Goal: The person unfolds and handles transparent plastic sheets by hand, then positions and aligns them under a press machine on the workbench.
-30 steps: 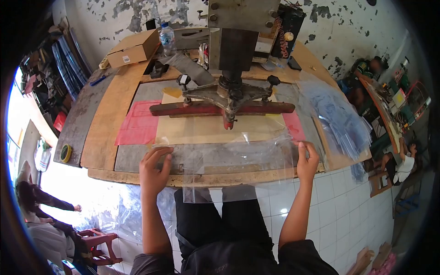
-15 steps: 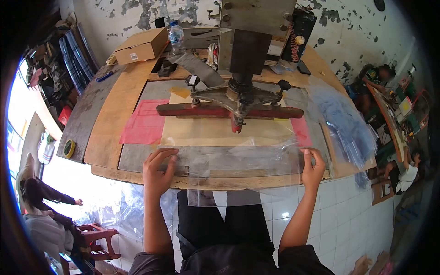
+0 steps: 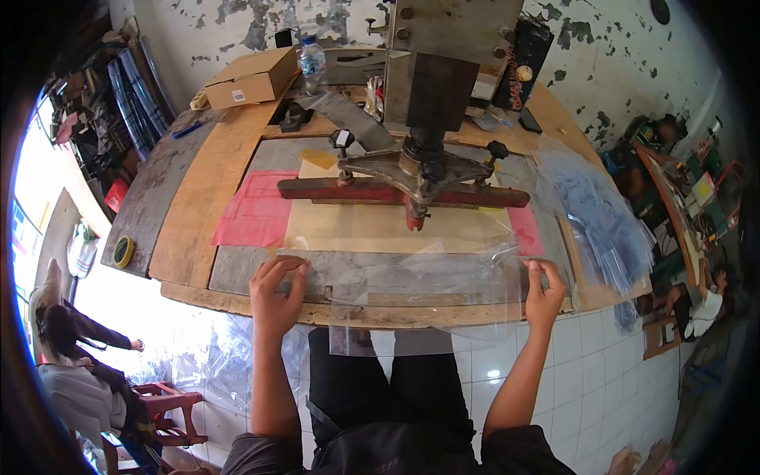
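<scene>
Patchy pale wall [image 3: 186, 33], white tiled floor [image 3: 590, 360], red stool [image 3: 172, 401]

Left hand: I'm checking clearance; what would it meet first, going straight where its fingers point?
Rightward from the left hand, the clear plastic sheet seems first; it may already touch the hand, as its edge is unclear.

With our left hand [image 3: 277, 291] and right hand [image 3: 545, 289] we pinch a clear plastic sheet [image 3: 431, 289] at opposite sides; its near part hangs past the table [image 3: 198, 214]. Ahead of us stands a press [image 3: 427, 150], its bar over a cream board [image 3: 356, 229]. Plastic pieces [image 3: 598, 210] lie heaped to our right; far left, a cardboard box [image 3: 252, 81] sits beside a bottle [image 3: 313, 63].
</scene>
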### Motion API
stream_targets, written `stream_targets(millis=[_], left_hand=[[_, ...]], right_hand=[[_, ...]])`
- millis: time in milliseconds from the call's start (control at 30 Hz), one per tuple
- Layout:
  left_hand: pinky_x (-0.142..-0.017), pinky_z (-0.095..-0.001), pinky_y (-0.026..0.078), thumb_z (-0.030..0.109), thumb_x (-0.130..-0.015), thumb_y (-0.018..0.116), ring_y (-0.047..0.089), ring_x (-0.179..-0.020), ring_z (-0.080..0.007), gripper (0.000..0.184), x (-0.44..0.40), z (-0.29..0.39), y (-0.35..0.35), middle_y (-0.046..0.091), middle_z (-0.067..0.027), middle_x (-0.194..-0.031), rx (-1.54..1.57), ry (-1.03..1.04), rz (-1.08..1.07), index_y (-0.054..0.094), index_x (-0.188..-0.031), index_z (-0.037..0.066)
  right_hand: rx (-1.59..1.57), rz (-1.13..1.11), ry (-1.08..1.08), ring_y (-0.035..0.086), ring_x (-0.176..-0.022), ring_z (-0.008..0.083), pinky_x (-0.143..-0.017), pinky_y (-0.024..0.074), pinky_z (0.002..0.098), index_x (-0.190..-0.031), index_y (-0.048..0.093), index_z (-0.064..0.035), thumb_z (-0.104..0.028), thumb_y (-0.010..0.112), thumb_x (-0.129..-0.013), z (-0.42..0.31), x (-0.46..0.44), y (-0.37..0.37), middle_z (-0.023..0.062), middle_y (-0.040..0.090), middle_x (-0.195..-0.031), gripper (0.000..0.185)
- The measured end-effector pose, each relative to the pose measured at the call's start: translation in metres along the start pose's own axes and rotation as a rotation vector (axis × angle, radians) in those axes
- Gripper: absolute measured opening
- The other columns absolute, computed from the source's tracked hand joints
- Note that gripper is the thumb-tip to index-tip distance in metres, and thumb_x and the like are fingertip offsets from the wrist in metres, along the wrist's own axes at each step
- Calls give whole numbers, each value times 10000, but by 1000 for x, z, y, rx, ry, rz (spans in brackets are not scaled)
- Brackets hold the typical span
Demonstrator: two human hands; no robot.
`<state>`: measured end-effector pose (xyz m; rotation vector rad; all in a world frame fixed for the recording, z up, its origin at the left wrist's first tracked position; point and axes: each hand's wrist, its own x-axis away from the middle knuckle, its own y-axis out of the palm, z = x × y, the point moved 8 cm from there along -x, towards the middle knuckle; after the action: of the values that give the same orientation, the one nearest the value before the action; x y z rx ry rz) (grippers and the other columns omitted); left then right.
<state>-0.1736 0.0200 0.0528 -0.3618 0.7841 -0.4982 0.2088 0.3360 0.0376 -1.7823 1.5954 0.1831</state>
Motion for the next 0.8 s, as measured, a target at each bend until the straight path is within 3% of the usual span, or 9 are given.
stream_targets(millis=[200, 800], left_hand=[[-784, -399, 538, 37, -924, 728, 718, -846, -314, 43, 2, -1, -2, 749, -126, -897, -14, -8, 25, 727, -895, 6], [-760, -403, 526, 43, -922, 733, 702, -818, -307, 58, 2, 1, -2, 742, -107, -879, -27, 4, 33, 712, -876, 14]], right_hand=[[20, -6, -7, 720, -947, 206, -889, 538, 341, -1013, 755, 21, -178, 672, -1071, 3, 1, 0, 90, 773, -1000, 223], [48, -3, -35, 716, -922, 208, -871, 537, 346, -983, 749, 25, -188, 687, -1067, 0, 0, -1, 91, 770, -973, 237]])
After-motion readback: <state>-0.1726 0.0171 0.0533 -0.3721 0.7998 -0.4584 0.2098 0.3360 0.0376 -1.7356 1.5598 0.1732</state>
